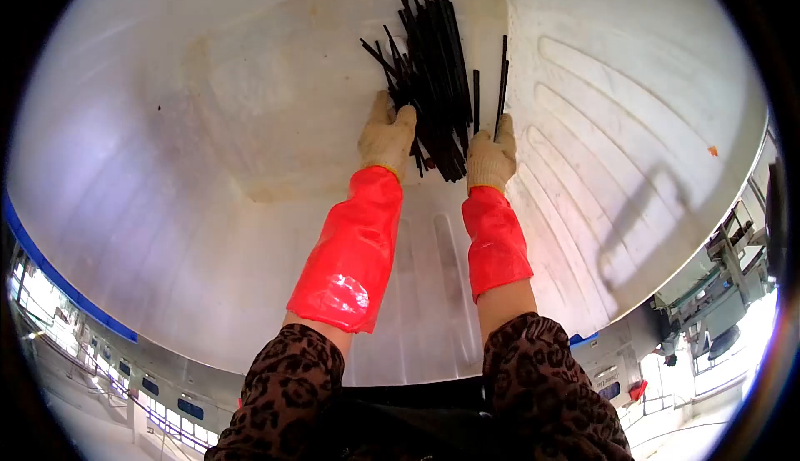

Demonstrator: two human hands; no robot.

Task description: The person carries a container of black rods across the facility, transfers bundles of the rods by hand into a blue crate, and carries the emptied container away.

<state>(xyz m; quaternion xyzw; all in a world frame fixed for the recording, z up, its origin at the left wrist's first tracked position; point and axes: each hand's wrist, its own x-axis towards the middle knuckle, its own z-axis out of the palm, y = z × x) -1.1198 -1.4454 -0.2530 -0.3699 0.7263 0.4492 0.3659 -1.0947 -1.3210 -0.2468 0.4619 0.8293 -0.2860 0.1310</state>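
Note:
A loose bundle of thin black rods (437, 69) lies on the floor of a big white plastic tub (275, 86), some of them fanned out at the left. My left hand (387, 134), in a knitted cream glove with a red sleeve cover, is closed around rods at the bundle's left side. To the right of the bundle is my right hand (492, 159), gloved alike, with thumb and fingers closed on a thin black rod (503, 78) that points away from me. Another rod (476, 99) stands out just beyond that thumb. Both palms face away, so the exact grip is partly hidden.
Ribbed, curved tub walls (617, 128) surround my arms. A small orange scrap (712, 151) sticks to the right wall. A blue edge (67, 269) runs outside the tub at lower left. Machinery (725, 294) stands outside at the right, with bright windows beyond.

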